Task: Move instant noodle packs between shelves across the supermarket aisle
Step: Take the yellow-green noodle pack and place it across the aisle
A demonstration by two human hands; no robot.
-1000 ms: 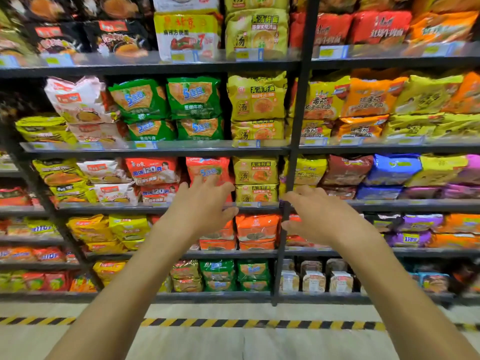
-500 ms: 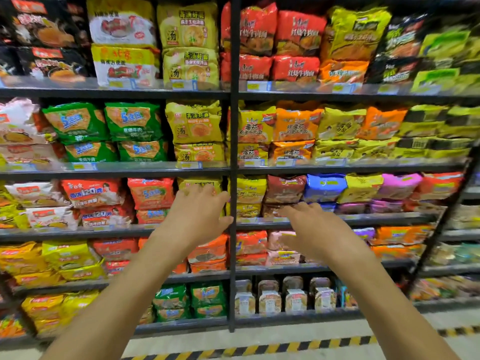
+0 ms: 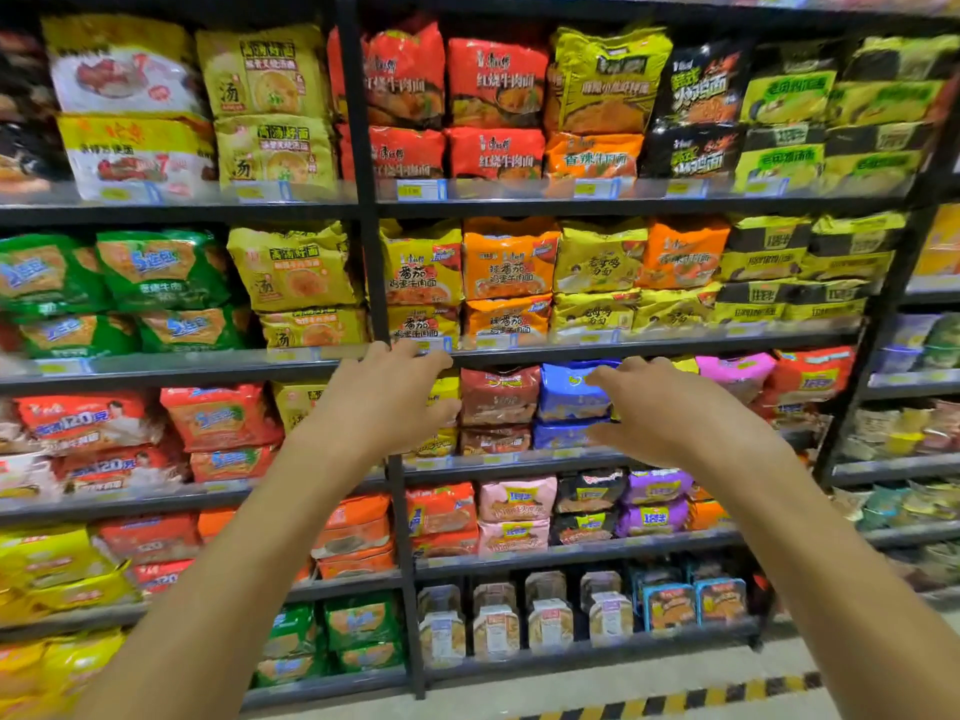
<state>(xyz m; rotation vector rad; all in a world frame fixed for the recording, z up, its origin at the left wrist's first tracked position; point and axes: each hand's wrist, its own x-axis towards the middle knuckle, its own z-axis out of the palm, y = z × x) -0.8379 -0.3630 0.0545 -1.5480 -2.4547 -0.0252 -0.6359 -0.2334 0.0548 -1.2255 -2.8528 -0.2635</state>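
Both arms reach out toward a black shelf rack full of instant noodle packs. My left hand hovers with relaxed, spread fingers in front of the middle shelf edge beside the upright post, holding nothing. My right hand is also empty, fingers slightly bent, in front of a blue noodle pack. A dark red pack sits between the two hands. Whether either hand touches a pack I cannot tell.
Orange and yellow packs fill the shelf above, pink and purple packs the shelf below, cup noodles the bottom shelf. A yellow-black striped line marks the floor. A second rack stands at the right.
The view moved closer to the shelves and shifted right. Both hands reached further forward and up, from the lower shelf level to the middle shelf with the blue and red packs.
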